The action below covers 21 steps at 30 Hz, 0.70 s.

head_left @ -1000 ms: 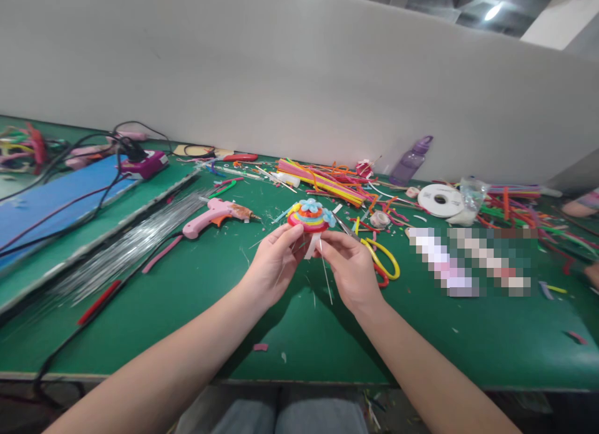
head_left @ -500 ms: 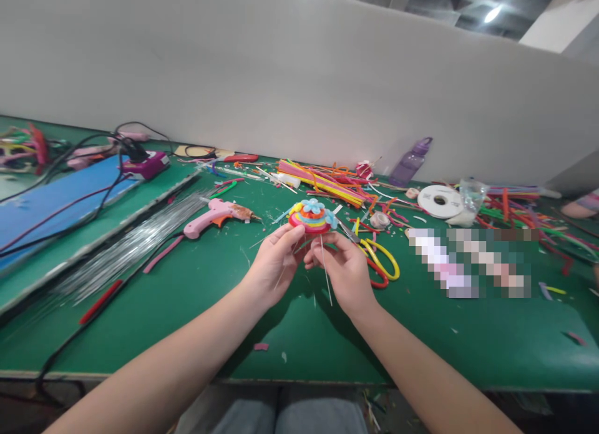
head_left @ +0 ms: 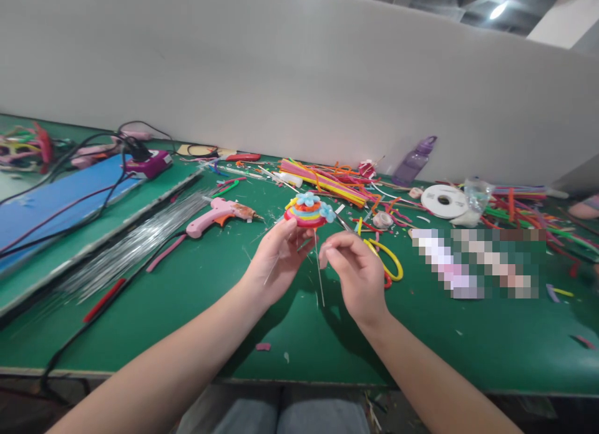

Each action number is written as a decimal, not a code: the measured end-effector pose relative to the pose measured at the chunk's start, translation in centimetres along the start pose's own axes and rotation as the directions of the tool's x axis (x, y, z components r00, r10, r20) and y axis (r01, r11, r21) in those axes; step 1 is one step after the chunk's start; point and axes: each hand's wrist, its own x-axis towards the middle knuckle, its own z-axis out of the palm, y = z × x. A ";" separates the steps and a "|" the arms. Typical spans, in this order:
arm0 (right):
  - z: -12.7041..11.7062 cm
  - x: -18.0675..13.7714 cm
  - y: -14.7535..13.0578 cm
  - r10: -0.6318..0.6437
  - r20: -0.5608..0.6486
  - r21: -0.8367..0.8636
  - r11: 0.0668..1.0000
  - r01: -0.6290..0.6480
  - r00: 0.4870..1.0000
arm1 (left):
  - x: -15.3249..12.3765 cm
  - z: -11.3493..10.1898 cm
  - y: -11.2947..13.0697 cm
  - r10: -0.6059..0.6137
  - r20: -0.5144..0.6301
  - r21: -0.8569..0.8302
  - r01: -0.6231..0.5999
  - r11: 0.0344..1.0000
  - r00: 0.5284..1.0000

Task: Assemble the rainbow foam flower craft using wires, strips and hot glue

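In my left hand (head_left: 276, 256) is a small rainbow-striped ornament (head_left: 306, 217), built of fuzzy craft stems and topped with light-blue flowers. My thumb and fingers grip its near underside, so part of it is hidden. Below the ornament a thin straight wire (head_left: 320, 275) points down towards the green table. My right hand (head_left: 358, 275) is just right of this wire, apart from the ornament. Its fingers are curled to a pinch; whatever they hold, if anything, cannot be made out. Behind that hand lie scissors (head_left: 393, 259) with yellow and red handles, partly covered by it.
On the left are a pink glue gun (head_left: 210, 217), a bundle of clear thin rods (head_left: 140, 240) and a purple power block (head_left: 152, 164). Farther back lie craft stems (head_left: 322, 181), a purple bottle (head_left: 414, 162) and a white spool (head_left: 428, 200). A black cord (head_left: 70, 340) hangs over the front edge.
My right hand has come away from the ornament, moving slightly right and down. The ornament stays in my left hand, shifted a little left and tilted.
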 end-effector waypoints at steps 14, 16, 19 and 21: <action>-0.4 0.7 -0.1 0.234 -0.015 0.192 0.955 -0.227 0.972 | 0.0 0.0 -0.3 0.023 -0.028 0.081 -0.021 0.997 0.999; -0.4 0.6 -0.1 0.217 -0.043 0.064 0.975 -0.215 0.975 | -0.1 0.0 -0.4 0.020 -0.013 0.107 -0.018 0.994 1.000; -0.2 0.4 -0.1 0.179 -0.104 -0.080 0.979 -0.188 0.978 | -0.1 0.1 -0.5 0.026 -0.011 0.124 -0.025 0.992 1.000; -0.2 0.4 0.0 0.146 -0.152 -0.134 0.977 -0.167 0.978 | -0.1 0.2 -0.5 0.032 -0.018 0.120 -0.030 0.992 0.999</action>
